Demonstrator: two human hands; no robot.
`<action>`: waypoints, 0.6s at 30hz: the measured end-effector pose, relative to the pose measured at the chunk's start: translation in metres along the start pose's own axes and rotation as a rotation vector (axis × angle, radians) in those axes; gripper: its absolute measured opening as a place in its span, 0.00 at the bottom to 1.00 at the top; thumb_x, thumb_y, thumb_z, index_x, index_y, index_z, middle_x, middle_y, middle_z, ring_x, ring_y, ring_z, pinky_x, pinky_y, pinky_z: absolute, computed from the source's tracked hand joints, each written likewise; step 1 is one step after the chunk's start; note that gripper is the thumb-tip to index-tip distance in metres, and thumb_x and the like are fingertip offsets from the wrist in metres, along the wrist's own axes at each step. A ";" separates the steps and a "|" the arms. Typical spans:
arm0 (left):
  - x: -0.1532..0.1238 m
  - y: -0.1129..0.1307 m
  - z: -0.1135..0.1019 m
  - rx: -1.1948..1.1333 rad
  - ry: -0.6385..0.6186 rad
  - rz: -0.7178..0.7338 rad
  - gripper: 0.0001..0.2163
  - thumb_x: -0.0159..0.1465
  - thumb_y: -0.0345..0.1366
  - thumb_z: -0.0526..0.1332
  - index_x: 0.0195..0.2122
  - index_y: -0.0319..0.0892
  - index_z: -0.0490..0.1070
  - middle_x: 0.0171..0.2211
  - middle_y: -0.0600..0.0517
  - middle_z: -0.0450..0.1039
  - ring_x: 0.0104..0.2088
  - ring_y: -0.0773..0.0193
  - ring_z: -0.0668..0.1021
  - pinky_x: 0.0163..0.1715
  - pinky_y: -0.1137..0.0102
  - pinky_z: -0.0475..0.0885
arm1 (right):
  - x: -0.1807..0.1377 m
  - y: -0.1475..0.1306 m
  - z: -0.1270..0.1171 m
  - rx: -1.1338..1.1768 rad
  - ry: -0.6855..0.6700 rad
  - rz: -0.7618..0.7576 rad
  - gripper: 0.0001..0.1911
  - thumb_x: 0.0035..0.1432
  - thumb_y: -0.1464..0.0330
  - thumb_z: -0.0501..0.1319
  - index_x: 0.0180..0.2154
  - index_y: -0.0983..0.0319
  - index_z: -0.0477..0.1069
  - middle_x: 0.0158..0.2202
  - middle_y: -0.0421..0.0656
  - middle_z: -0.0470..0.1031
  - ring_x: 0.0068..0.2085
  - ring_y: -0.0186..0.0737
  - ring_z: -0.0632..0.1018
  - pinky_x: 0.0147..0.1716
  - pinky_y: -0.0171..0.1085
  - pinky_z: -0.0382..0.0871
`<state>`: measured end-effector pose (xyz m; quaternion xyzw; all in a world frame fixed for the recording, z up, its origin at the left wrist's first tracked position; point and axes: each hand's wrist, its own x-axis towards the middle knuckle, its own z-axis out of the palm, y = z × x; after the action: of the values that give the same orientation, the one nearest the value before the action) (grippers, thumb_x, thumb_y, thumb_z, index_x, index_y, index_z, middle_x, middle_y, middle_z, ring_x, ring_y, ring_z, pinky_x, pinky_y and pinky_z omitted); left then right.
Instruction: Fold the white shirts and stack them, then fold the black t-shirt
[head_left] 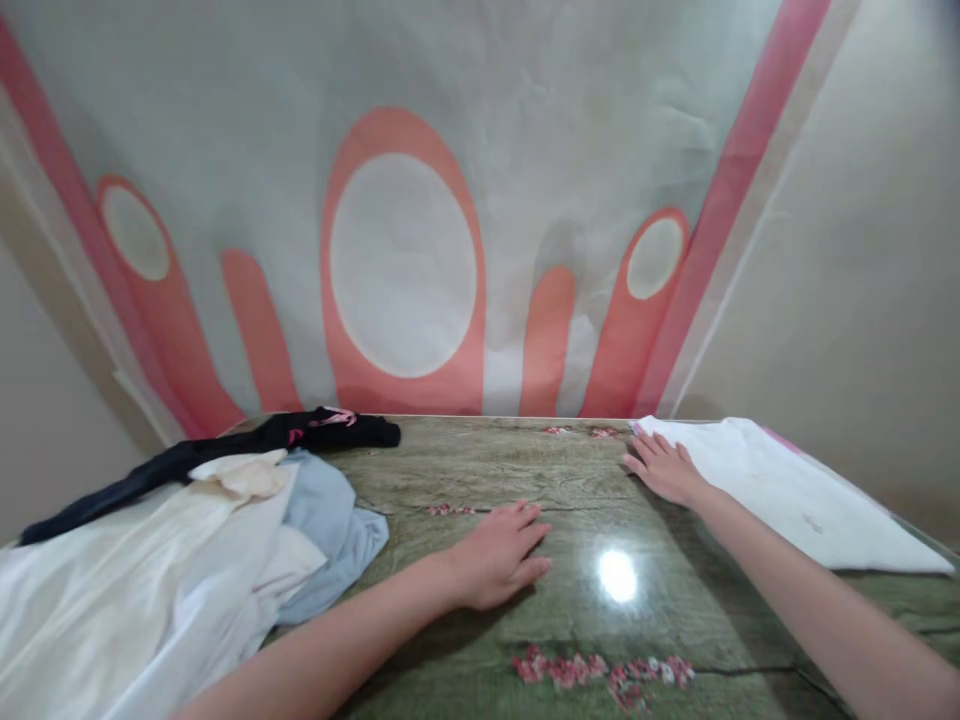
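Observation:
My left hand (504,555) lies on the wood-patterned tabletop (465,465) near its middle, fingers stretched out and nothing held. On the right, my right hand (664,468) rests with spread fingers at the left edge of a flat, folded white garment (780,490). Its fingertips are by the far left corner of that cloth. To the left of my left arm is a loose heap of clothes: a cream-white garment (172,560), a light blue-grey one (337,540) and a black one with pink marks (255,437) along the back.
A wall covering (585,120) with coral shapes and pink borders rises behind the table's far edge. Pink blossom prints (562,668) decorate the tabletop, and a bright lamp reflection (617,575) shows on its glossy surface. Plain wall (862,250) stands at the right.

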<state>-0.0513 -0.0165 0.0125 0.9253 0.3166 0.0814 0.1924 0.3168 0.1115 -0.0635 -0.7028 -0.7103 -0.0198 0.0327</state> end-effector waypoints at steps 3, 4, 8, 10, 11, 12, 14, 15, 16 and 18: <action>-0.012 -0.011 -0.008 0.014 0.016 -0.057 0.23 0.65 0.46 0.49 0.58 0.39 0.57 0.61 0.41 0.50 0.61 0.51 0.53 0.57 0.56 0.51 | -0.011 -0.040 0.013 0.035 -0.013 -0.126 0.37 0.58 0.47 0.35 0.62 0.61 0.48 0.65 0.43 0.44 0.63 0.50 0.47 0.59 0.54 0.42; -0.015 -0.014 -0.011 0.018 0.024 -0.075 0.24 0.64 0.45 0.50 0.58 0.38 0.58 0.61 0.41 0.50 0.61 0.51 0.53 0.57 0.56 0.51 | -0.013 -0.054 0.016 0.053 -0.023 -0.161 0.37 0.58 0.47 0.36 0.62 0.61 0.48 0.65 0.43 0.45 0.63 0.50 0.48 0.59 0.54 0.43; -0.028 -0.026 -0.029 0.060 0.086 -0.134 0.24 0.63 0.44 0.54 0.57 0.38 0.58 0.61 0.40 0.50 0.62 0.52 0.52 0.58 0.59 0.51 | -0.018 -0.108 0.021 0.080 -0.034 -0.261 0.37 0.58 0.46 0.37 0.62 0.59 0.48 0.64 0.42 0.46 0.63 0.49 0.49 0.58 0.54 0.46; -0.036 -0.032 -0.041 0.107 0.114 -0.182 0.24 0.62 0.44 0.54 0.57 0.37 0.59 0.61 0.40 0.52 0.61 0.53 0.53 0.58 0.60 0.51 | -0.021 -0.130 0.022 0.074 -0.014 -0.287 0.35 0.58 0.48 0.38 0.61 0.59 0.50 0.64 0.43 0.47 0.63 0.49 0.50 0.57 0.54 0.47; -0.040 -0.036 -0.048 0.134 0.124 -0.216 0.24 0.62 0.45 0.55 0.56 0.38 0.59 0.60 0.41 0.53 0.61 0.53 0.54 0.58 0.60 0.51 | -0.023 -0.138 0.022 0.070 0.005 -0.296 0.34 0.59 0.49 0.38 0.61 0.59 0.51 0.64 0.43 0.48 0.63 0.49 0.51 0.57 0.54 0.48; -0.044 -0.040 -0.055 0.162 0.136 -0.257 0.24 0.61 0.45 0.55 0.56 0.38 0.60 0.60 0.41 0.54 0.61 0.54 0.55 0.58 0.61 0.51 | -0.025 -0.146 0.023 0.064 0.029 -0.304 0.33 0.59 0.50 0.39 0.61 0.59 0.52 0.64 0.44 0.49 0.62 0.49 0.52 0.57 0.53 0.49; -0.053 -0.050 -0.069 0.225 0.164 -0.357 0.24 0.60 0.45 0.57 0.56 0.40 0.60 0.59 0.43 0.56 0.60 0.54 0.57 0.57 0.60 0.52 | -0.030 -0.155 0.024 0.053 0.086 -0.320 0.31 0.60 0.52 0.40 0.60 0.59 0.54 0.63 0.45 0.51 0.62 0.49 0.53 0.56 0.52 0.50; -0.059 -0.055 -0.076 0.261 0.181 -0.415 0.24 0.60 0.45 0.57 0.56 0.41 0.60 0.59 0.44 0.57 0.59 0.53 0.58 0.57 0.60 0.53 | -0.032 -0.157 0.024 0.049 0.111 -0.331 0.30 0.60 0.53 0.40 0.59 0.60 0.55 0.62 0.45 0.53 0.62 0.49 0.54 0.56 0.51 0.50; -0.064 -0.061 -0.082 0.301 0.200 -0.483 0.25 0.59 0.45 0.58 0.56 0.41 0.60 0.59 0.44 0.57 0.59 0.52 0.59 0.56 0.59 0.53 | -0.034 -0.158 0.025 0.048 0.130 -0.343 0.30 0.61 0.53 0.40 0.59 0.60 0.56 0.62 0.45 0.54 0.61 0.49 0.54 0.56 0.51 0.50; -0.076 -0.072 -0.093 0.395 0.237 -0.642 0.25 0.58 0.45 0.59 0.55 0.42 0.61 0.58 0.44 0.58 0.58 0.49 0.59 0.55 0.56 0.53 | -0.036 -0.157 0.025 0.054 0.150 -0.364 0.29 0.61 0.54 0.40 0.58 0.60 0.58 0.62 0.45 0.55 0.61 0.49 0.56 0.56 0.50 0.51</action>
<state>-0.1761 0.0174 0.0658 0.7825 0.6195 0.0609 -0.0113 0.1597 0.0754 -0.0884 -0.5581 -0.8216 -0.0588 0.1002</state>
